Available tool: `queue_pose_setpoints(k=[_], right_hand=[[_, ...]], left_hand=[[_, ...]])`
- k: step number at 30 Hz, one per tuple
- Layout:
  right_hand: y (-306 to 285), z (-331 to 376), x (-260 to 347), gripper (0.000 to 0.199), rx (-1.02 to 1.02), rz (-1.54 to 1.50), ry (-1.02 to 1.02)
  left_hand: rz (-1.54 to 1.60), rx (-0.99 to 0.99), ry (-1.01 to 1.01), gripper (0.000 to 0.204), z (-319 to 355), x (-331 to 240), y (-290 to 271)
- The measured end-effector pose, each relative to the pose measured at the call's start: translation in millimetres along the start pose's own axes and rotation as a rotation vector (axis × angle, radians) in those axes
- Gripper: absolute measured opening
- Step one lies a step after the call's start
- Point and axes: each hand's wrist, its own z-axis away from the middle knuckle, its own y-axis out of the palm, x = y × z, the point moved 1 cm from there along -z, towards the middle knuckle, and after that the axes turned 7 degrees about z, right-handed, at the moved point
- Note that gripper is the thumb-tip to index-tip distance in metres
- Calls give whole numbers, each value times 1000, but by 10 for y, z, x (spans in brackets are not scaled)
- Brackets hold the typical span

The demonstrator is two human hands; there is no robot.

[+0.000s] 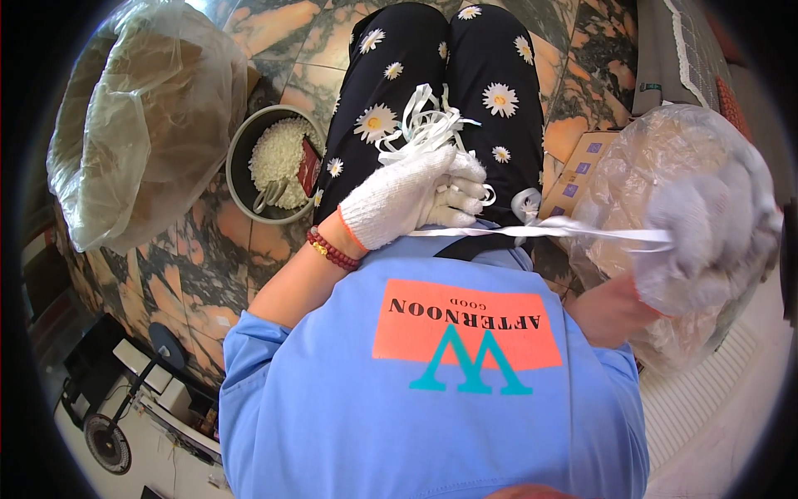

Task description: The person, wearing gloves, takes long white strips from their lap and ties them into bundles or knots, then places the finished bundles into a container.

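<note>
My left hand (416, 195), in a white knit glove with an orange cuff edge, is closed around a bundle of thin white ribbons (426, 125) above my lap. Loops and loose ends stick out past the knuckles and below the fingers. One white ribbon (540, 232) runs taut and slightly twisted from the left hand across to the right. At its far end is my right hand (698, 237), also gloved and smeared by motion, with the ribbon's end at its fingers. A small clump of white ribbon (525, 204) rests by my right knee.
To the left stand a large container lined with clear plastic (150, 125) and a grey bucket (238, 170) holding white pellets (278, 154) and a red packet (308, 166). A clear plastic bag (611, 187) and a cardboard box (576, 170) are at the right. A fan (108, 443) stands lower left.
</note>
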Motion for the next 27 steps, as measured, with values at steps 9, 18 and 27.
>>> queue_pose_setpoints(k=[9, 18, 27], right_hand=[[-378, 687, 543, 35, -221, 773, -146], [-713, 924, -1175, 22, 22, 1969, 407], [-515, 671, -801, 4, -311, 1341, 577]], left_hand=[[-234, 5, 313, 29, 220, -226, -25], [-568, -332, 256, 30, 242, -170, 86], [-1132, -196, 405, 54, 181, -241, 293]])
